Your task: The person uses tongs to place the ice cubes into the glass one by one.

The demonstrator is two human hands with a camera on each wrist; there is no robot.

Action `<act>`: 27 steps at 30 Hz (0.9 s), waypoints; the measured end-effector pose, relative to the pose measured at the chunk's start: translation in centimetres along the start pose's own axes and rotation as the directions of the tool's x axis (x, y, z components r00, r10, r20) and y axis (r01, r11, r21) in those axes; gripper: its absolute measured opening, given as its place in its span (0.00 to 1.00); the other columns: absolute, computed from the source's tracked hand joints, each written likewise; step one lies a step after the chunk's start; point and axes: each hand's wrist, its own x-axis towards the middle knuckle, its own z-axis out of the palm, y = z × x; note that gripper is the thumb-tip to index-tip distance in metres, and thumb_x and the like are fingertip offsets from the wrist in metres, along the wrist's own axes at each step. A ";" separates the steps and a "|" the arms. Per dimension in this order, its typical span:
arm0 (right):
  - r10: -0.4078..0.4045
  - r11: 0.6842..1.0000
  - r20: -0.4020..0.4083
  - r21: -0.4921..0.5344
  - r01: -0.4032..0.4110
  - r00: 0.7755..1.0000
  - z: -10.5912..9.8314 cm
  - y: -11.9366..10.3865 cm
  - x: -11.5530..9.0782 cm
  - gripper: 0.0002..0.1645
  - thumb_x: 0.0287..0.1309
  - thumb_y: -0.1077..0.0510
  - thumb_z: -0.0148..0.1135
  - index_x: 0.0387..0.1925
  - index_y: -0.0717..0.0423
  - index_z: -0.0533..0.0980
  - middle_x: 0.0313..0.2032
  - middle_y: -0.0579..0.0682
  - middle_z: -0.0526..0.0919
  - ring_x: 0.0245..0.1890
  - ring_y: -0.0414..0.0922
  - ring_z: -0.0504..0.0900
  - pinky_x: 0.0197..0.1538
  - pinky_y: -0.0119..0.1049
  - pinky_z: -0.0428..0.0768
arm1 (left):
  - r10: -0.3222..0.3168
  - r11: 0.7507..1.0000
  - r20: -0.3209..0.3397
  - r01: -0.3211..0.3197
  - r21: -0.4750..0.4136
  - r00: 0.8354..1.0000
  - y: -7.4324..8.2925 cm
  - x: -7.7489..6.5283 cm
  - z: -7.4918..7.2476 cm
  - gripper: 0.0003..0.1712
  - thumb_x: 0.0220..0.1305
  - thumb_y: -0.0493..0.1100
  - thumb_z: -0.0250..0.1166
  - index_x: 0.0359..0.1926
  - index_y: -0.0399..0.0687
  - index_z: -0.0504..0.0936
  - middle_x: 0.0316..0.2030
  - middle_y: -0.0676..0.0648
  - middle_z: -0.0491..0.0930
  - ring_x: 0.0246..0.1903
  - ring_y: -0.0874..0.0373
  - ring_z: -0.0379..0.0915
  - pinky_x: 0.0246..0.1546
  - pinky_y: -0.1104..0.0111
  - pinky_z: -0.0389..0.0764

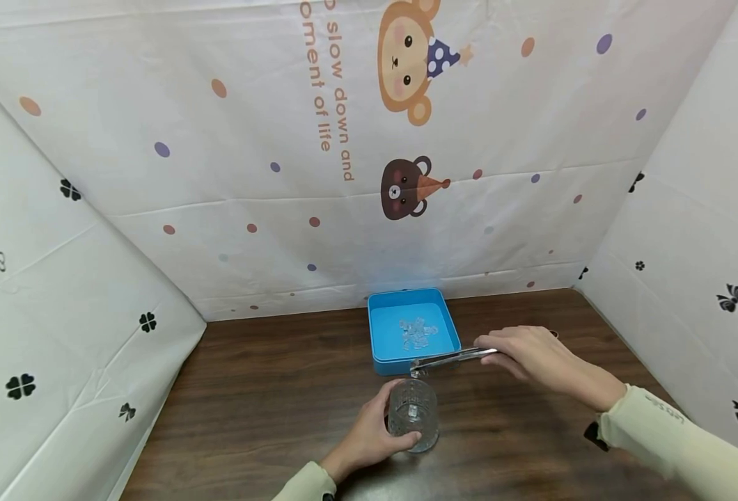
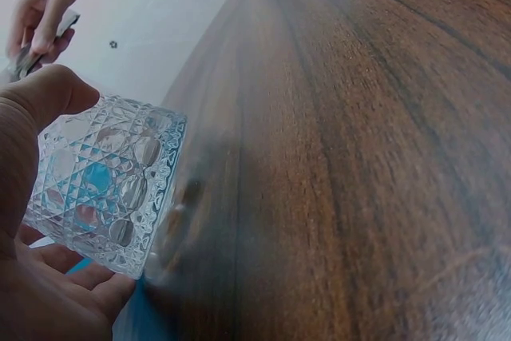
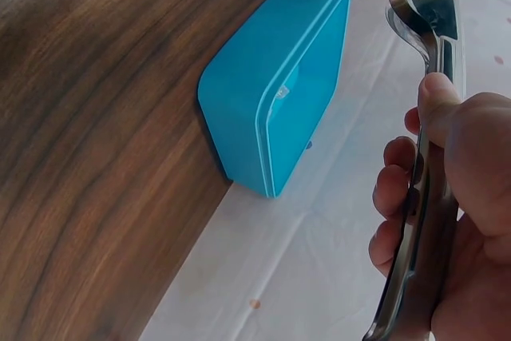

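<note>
Evidently, left hand curls round clear patterned glass tumbler, probably steadying it; right hand grips silver metal tongs, tips near tumbler; blue square box with clear chunks just beyond.

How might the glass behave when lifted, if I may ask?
The glass is probably rigid and breakable, given its clear, shiny look. Its textured pattern should help the left hand grip. Being round, it may roll if tipped.

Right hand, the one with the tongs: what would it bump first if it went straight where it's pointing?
Probably the glass: the tongs in the right hand point left, tips by its rim in the head view. Depth is unclear; they might pass over it.
</note>
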 end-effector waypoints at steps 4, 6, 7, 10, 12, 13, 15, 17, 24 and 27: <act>-0.010 1.000 0.003 0.010 0.010 1.000 0.0 -0.2 -0.1 0.13 0.57 0.56 0.76 0.44 0.43 0.82 0.31 0.31 0.80 0.24 0.26 0.69 0.23 0.24 0.67 | 0.002 1.000 0.004 -0.002 -0.004 1.000 -0.1 0.0 0.0 0.45 0.58 0.48 0.78 0.72 0.54 0.65 0.61 0.48 0.77 0.58 0.51 0.77 0.58 0.63 0.79; -0.016 1.000 0.009 0.017 0.016 1.000 0.1 -0.2 -0.1 0.13 0.58 0.56 0.75 0.44 0.43 0.82 0.32 0.31 0.81 0.24 0.26 0.70 0.24 0.24 0.68 | 0.000 1.000 0.004 0.000 -0.007 1.000 -0.1 0.0 0.0 0.45 0.58 0.48 0.78 0.72 0.54 0.65 0.61 0.48 0.77 0.59 0.51 0.77 0.58 0.63 0.79; -0.018 1.000 0.013 0.022 0.018 1.000 0.1 -0.2 -0.1 0.13 0.58 0.56 0.75 0.44 0.43 0.82 0.32 0.31 0.81 0.25 0.26 0.70 0.24 0.24 0.68 | -0.003 1.000 0.005 0.003 -0.008 1.000 0.0 0.0 -0.1 0.45 0.58 0.48 0.78 0.72 0.54 0.65 0.61 0.48 0.77 0.59 0.51 0.77 0.58 0.64 0.79; -0.025 0.999 0.024 0.038 0.024 0.999 0.1 -0.3 -0.1 0.13 0.59 0.56 0.74 0.44 0.42 0.81 0.32 0.31 0.80 0.24 0.26 0.69 0.24 0.24 0.68 | -0.013 1.000 0.008 0.013 -0.016 1.000 0.0 0.0 -0.1 0.45 0.58 0.49 0.78 0.73 0.54 0.64 0.61 0.49 0.77 0.59 0.52 0.77 0.57 0.65 0.79; -0.028 0.999 0.030 0.045 0.026 0.999 0.1 -0.4 -0.1 0.12 0.60 0.56 0.74 0.44 0.42 0.81 0.31 0.30 0.80 0.24 0.26 0.69 0.24 0.24 0.68 | -0.017 1.000 0.011 0.017 -0.020 1.000 0.0 0.0 -0.2 0.45 0.59 0.49 0.78 0.73 0.54 0.64 0.61 0.49 0.77 0.58 0.52 0.77 0.57 0.65 0.79; -0.030 0.999 0.030 0.044 0.029 0.999 0.1 -0.4 -0.1 0.12 0.60 0.55 0.74 0.44 0.42 0.81 0.31 0.30 0.79 0.24 0.26 0.68 0.24 0.24 0.68 | -0.018 1.000 0.013 0.018 -0.021 1.000 0.1 0.0 -0.2 0.45 0.59 0.49 0.78 0.73 0.54 0.64 0.61 0.49 0.77 0.58 0.52 0.77 0.56 0.66 0.79; -0.033 0.999 0.030 0.043 0.031 0.999 0.1 -0.5 -0.1 0.10 0.61 0.54 0.73 0.44 0.42 0.81 0.32 0.30 0.79 0.25 0.26 0.69 0.25 0.24 0.68 | -0.019 1.000 0.012 0.019 -0.020 1.000 0.0 -0.1 -0.2 0.45 0.59 0.49 0.78 0.73 0.54 0.64 0.61 0.49 0.77 0.58 0.52 0.77 0.56 0.66 0.79; -0.033 0.999 0.029 0.037 0.032 0.999 0.1 -0.6 -0.1 0.09 0.63 0.53 0.72 0.44 0.42 0.81 0.32 0.29 0.79 0.25 0.26 0.69 0.25 0.25 0.69 | -0.019 1.000 0.013 0.019 -0.022 1.000 0.0 -0.1 -0.2 0.45 0.59 0.49 0.78 0.73 0.53 0.64 0.61 0.48 0.77 0.58 0.51 0.78 0.56 0.67 0.79; -0.013 0.999 0.050 0.035 0.012 0.999 0.1 -1.1 -0.2 0.13 0.62 0.53 0.72 0.48 0.45 0.83 0.36 0.34 0.84 0.28 0.28 0.77 0.27 0.29 0.76 | -0.012 1.000 0.014 0.012 -0.029 1.000 0.0 -0.1 -0.2 0.44 0.59 0.48 0.78 0.72 0.55 0.65 0.60 0.48 0.77 0.57 0.53 0.78 0.55 0.67 0.80; -0.014 1.000 0.046 0.028 0.013 0.999 0.2 -1.1 -0.2 0.15 0.61 0.54 0.73 0.49 0.46 0.83 0.37 0.36 0.85 0.28 0.29 0.78 0.27 0.29 0.76 | -0.008 1.000 0.012 0.009 -0.025 1.000 0.1 -0.2 -0.2 0.44 0.58 0.48 0.78 0.72 0.55 0.65 0.60 0.48 0.78 0.57 0.53 0.78 0.56 0.67 0.79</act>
